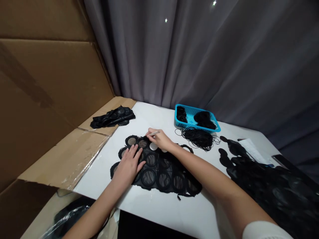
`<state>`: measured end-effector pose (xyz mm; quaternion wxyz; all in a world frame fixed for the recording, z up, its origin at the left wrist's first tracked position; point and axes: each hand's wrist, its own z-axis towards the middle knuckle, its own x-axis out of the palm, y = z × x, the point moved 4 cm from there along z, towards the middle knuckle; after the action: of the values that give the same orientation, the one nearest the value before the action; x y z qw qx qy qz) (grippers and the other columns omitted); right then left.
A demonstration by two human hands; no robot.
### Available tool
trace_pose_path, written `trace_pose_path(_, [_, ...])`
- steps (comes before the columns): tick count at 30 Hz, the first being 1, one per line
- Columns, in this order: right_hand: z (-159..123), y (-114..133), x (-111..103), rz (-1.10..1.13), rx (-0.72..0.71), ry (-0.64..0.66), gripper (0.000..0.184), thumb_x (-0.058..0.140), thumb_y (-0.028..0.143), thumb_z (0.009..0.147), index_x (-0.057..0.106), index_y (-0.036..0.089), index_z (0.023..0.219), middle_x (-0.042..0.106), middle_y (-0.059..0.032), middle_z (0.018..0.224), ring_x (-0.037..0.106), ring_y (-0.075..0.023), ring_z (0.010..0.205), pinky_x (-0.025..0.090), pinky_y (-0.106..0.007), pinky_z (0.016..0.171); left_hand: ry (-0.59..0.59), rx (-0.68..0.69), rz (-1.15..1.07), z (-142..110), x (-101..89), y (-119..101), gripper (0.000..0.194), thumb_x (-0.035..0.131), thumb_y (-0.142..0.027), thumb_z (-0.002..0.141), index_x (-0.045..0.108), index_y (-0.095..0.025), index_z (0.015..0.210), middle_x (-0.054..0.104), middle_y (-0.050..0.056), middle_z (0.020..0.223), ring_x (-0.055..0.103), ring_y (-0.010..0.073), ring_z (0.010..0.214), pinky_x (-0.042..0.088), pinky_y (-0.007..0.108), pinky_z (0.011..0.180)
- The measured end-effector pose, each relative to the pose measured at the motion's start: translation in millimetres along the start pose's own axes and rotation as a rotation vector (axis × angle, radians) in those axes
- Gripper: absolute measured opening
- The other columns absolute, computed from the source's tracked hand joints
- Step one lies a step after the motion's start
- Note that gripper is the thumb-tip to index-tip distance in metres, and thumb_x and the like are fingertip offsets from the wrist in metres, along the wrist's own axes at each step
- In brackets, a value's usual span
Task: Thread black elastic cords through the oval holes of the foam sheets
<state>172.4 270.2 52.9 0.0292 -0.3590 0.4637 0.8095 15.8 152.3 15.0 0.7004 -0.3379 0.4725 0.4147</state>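
A black sheet with rows of round ring shapes (163,181) lies on the white table. Some of its circles show sheer or pale middles. My left hand (129,164) rests on the sheet's left part, fingers spread and flat. My right hand (160,138) is at the sheet's far edge, its fingers pinched round a thin pale pen-like tool (154,133). The tool's tip is hidden behind the fingers, so I cannot tell what it touches. A white circle (153,146) shows just below the right hand.
A blue basket (218,127) holding black pieces stands at the back, with a tangle of black cord (198,137) before it. Black material (271,189) is heaped on the right. Folded black sheets (113,117) lie on cardboard (62,156) at left. A grey curtain (199,56) hangs behind.
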Motion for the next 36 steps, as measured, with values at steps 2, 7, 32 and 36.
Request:
trace_pose_path(2, [-3, 5, 20, 0.095, -0.012, 0.114, 0.010, 0.051, 0.020, 0.090, 0.057, 0.019, 0.082, 0.067, -0.0023, 0.086, 0.058, -0.0135, 0.072, 0.044, -0.024, 0.069, 0.007, 0.006, 0.000, -4, -0.1, 5, 0.047, 0.047, -0.041, 0.100, 0.057, -0.011, 0.135, 0.051, 0.020, 0.146, 0.047, 0.0361, 0.136, 0.039, 0.054, 0.110])
trace_pose_path(7, [-5, -5, 31, 0.167, 0.048, 0.217, 0.007, 0.057, 0.023, 0.087, 0.061, 0.018, 0.085, 0.065, -0.0018, 0.087, 0.058, -0.0156, 0.080, 0.044, -0.027, 0.075, 0.011, -0.014, -0.007, -11, 0.3, 5, 0.047, 0.052, -0.037, 0.097, 0.055, -0.016, 0.139, 0.046, 0.015, 0.152, 0.039, 0.0364, 0.142, 0.036, 0.055, 0.112])
trace_pose_path(32, [-3, 6, 31, 0.017, -0.056, 0.256, 0.008, 0.059, 0.020, 0.089, 0.057, 0.019, 0.082, 0.059, -0.0025, 0.087, 0.054, -0.0175, 0.082, 0.044, -0.030, 0.078, 0.005, -0.039, -0.022, -9, 0.5, 4, 0.047, 0.054, -0.035, 0.096, 0.055, -0.017, 0.139, 0.045, 0.014, 0.152, 0.038, 0.0389, 0.142, 0.037, 0.057, 0.111])
trace_pose_path(36, [-16, 17, 47, -0.175, -0.103, 0.177, 0.011, 0.056, 0.012, 0.090, 0.054, 0.021, 0.084, 0.059, -0.0049, 0.092, 0.052, -0.0210, 0.088, 0.043, -0.033, 0.086, -0.011, -0.053, -0.020, -9, 0.3, 5, 0.047, 0.057, -0.035, 0.093, 0.057, -0.016, 0.136, 0.040, 0.020, 0.154, 0.039, 0.0392, 0.141, 0.036, 0.056, 0.112])
